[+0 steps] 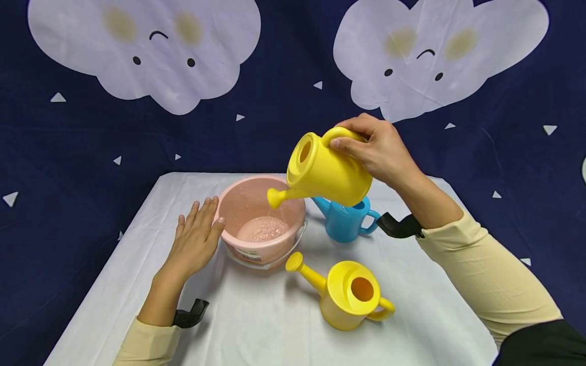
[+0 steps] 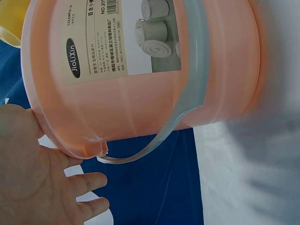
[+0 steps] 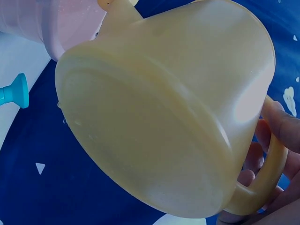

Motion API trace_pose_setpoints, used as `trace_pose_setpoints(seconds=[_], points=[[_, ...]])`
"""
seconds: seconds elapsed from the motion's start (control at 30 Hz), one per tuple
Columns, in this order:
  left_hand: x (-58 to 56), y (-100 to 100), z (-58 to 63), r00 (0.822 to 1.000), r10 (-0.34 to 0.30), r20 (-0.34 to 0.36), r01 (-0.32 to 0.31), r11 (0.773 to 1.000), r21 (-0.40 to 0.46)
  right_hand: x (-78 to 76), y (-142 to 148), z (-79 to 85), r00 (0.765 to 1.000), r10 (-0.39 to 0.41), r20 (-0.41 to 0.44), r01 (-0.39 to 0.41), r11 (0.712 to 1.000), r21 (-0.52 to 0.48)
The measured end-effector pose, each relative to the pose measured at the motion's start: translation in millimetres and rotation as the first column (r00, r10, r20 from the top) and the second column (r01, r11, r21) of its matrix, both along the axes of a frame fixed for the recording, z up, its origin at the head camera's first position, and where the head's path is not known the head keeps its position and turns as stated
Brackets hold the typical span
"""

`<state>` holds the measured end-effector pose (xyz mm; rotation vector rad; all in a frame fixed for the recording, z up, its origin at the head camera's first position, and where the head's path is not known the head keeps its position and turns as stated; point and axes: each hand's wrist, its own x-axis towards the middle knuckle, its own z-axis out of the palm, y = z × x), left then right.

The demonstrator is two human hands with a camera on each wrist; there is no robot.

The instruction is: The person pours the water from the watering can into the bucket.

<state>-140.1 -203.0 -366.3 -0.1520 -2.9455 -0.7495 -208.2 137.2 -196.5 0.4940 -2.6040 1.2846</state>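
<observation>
My right hand (image 1: pixel 377 147) grips the handle of a yellow watering can (image 1: pixel 336 173), tilted so its spout points down over a pink bucket (image 1: pixel 229 203). Thin streams fall from the spout's rose into rippling water in the bucket. In the right wrist view the can's round base (image 3: pixel 145 136) faces the camera, and the fingers curl round its handle (image 3: pixel 262 192). My left hand (image 1: pixel 194 236) rests against the bucket's left rim with its fingers straight. The left wrist view shows the bucket's label (image 2: pixel 101 37) and its lowered grey handle (image 2: pixel 192 84).
A blue watering can (image 1: pixel 343 223) stands right of the bucket, partly behind the raised can. Nearer the front, a second yellow watering can (image 1: pixel 348 295) stands with its spout toward the bucket. All are on a white-covered table (image 1: pixel 256 325), before a dark blue cloth (image 1: pixel 284 101) with clouds.
</observation>
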Motion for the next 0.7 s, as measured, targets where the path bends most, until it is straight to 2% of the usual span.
trace_pose_setpoints(seconds=[0.7], points=[[0.4,0.8,0.7,1.000,0.003,-0.003,-0.003,1.000,-0.017,-1.9,-2.3,1.8,0.998,0.038,-0.051,-0.036,0.999,0.028]])
